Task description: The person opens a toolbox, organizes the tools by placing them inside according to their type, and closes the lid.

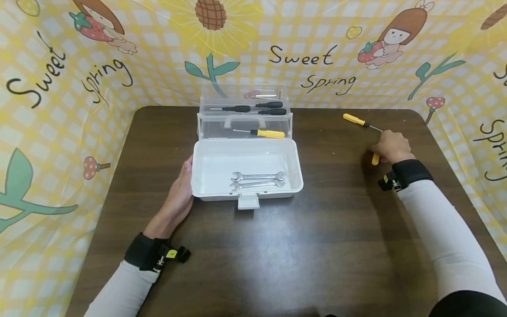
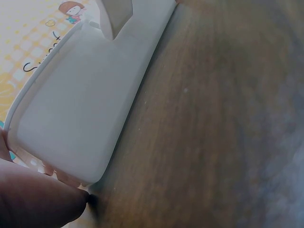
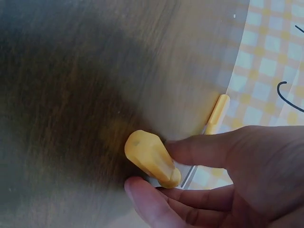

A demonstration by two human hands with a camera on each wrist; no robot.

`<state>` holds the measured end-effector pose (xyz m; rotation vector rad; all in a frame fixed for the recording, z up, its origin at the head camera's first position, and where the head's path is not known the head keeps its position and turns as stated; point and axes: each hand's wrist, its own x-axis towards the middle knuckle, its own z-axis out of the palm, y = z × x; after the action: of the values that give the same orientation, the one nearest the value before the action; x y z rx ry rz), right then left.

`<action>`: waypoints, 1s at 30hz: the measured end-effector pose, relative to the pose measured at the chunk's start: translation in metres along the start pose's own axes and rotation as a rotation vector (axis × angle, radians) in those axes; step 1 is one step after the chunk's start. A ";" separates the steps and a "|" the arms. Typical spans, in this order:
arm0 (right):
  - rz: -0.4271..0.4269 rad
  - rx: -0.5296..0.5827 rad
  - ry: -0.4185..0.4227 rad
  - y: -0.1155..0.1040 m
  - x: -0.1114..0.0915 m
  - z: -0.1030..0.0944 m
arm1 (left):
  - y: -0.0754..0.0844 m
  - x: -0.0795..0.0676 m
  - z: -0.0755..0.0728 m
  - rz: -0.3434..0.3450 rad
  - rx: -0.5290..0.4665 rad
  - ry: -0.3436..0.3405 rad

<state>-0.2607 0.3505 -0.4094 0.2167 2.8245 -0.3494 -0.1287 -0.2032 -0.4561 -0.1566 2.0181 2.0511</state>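
A white toolbox (image 1: 247, 152) stands on the table with its clear lid raised. Two silver wrenches (image 1: 257, 180) lie inside it. My left hand (image 1: 178, 193) rests along the toolbox's left side, its fingers lying against the wall. At the right, my right hand (image 1: 392, 147) pinches the yellow handle of a screwdriver (image 3: 151, 159) between thumb and fingers; the shaft is mostly hidden. Just beyond that hand lies another yellow-handled screwdriver (image 1: 354, 119), its shaft pointing toward the hand. One more yellow-and-black screwdriver (image 1: 269, 133) sits in the toolbox's tray.
Several black-handled screwdrivers (image 1: 273, 112) lie in the upper clear tray. A silver hex key (image 1: 267, 97) is behind them. The toolbox's front latch (image 1: 248, 201) hangs open. Yellow checked cloth (image 1: 253, 35) rises around the dark wooden table (image 1: 277, 264).
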 end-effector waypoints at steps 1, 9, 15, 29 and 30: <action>-0.005 -0.003 0.008 0.000 0.000 0.000 | 0.000 0.000 0.000 -0.002 0.001 0.001; -0.015 -0.018 0.047 0.002 -0.005 0.002 | -0.001 0.000 -0.001 0.005 0.000 -0.004; -0.093 -0.045 0.056 0.006 -0.009 0.000 | -0.001 0.000 -0.001 -0.003 0.000 -0.002; -0.238 -0.154 0.058 -0.001 -0.022 -0.014 | 0.000 0.000 0.000 -0.015 0.003 0.001; -0.249 -0.161 0.059 -0.003 -0.023 -0.015 | 0.000 0.000 0.000 -0.013 0.001 0.000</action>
<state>-0.2433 0.3492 -0.3877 -0.1632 2.9246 -0.1669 -0.1292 -0.2033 -0.4560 -0.1690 2.0131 2.0422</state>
